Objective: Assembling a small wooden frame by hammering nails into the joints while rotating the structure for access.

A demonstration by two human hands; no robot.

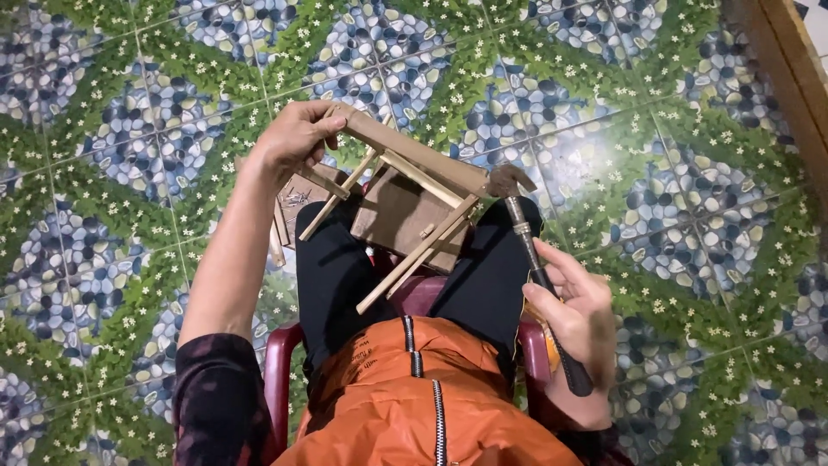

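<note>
Your left hand (293, 138) pinched the light, fragile brown slatted wooden frame (405, 203) at ten o'clock, while your right hand (578, 332) gripped the steel-headed black-handled hammer (535, 259).

A wooden frame (414, 203) rests on the person's knees, above a chair (280, 380). A hammer (535, 259) lies right of the frame, head touching it. A box of nails (297, 200) sits on the floor (690, 216) behind the left knee.

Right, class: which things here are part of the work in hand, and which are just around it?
In use: small brown wooden slatted frame, held by left hand; steel-headed hammer, in right hand.

Around: loose nails in an open wooden box; maroon plastic chair; pebble-patterned floor tiles.
</note>
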